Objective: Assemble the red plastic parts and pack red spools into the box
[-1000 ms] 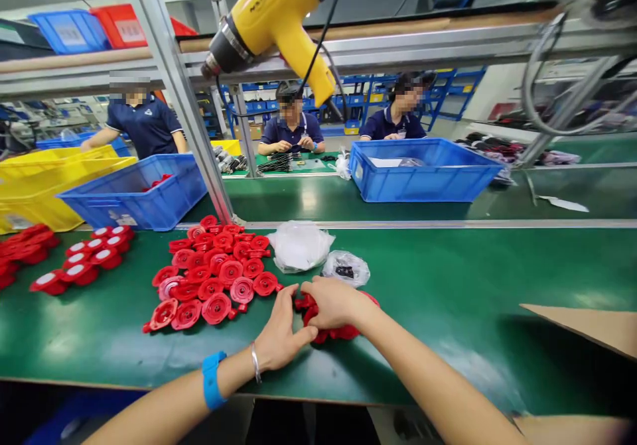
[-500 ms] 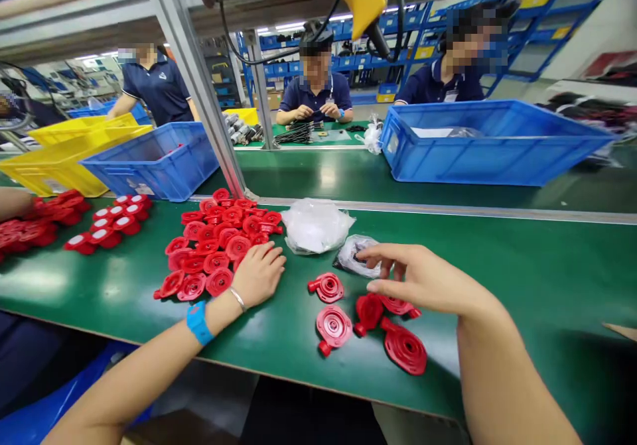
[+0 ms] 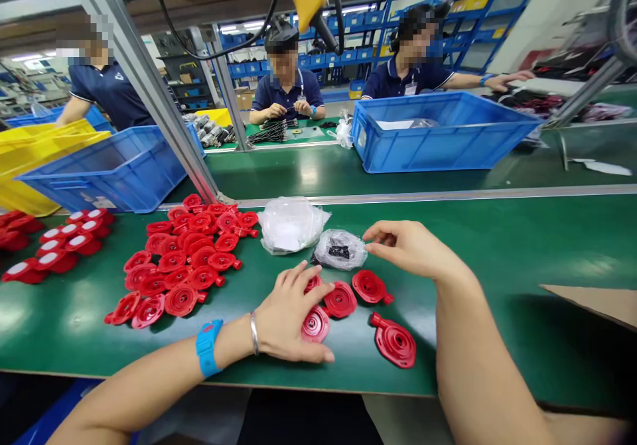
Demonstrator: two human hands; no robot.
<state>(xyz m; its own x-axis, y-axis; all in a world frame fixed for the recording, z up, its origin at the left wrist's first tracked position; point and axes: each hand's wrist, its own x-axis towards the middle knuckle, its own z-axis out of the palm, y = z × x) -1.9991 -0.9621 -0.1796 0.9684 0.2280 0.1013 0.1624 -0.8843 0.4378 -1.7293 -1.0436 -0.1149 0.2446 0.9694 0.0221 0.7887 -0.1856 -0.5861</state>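
My left hand (image 3: pixel 293 312) is spread open over several round red plastic parts, its fingers reaching across them. A red part (image 3: pixel 315 324) shows under the fingers, and another red part (image 3: pixel 341 299) lies just past the fingertips. My right hand (image 3: pixel 411 249) hangs at the right edge of a small clear plastic bag (image 3: pixel 348 239) with black pieces (image 3: pixel 339 252) in it. Its thumb and fingertips are drawn close together; anything between them is too small to make out. Two more red parts, one upper (image 3: pixel 369 287) and one lower (image 3: pixel 397 342), lie below that hand.
To the left is a pile of red parts (image 3: pixel 182 299), with white-topped red parts (image 3: pixel 57 261) beyond. A white plastic bag (image 3: pixel 293 226) lies behind the small bag. Blue bins (image 3: pixel 448 156) and a metal post (image 3: pixel 149 93) stand behind. Cardboard (image 3: pixel 597 299) juts in at right. Co-workers sit opposite.
My left hand has moved right, from the edge of the pile onto the nearer red parts, which are now closer together. My right hand has drawn back rightward from the small bag. The view has shifted.
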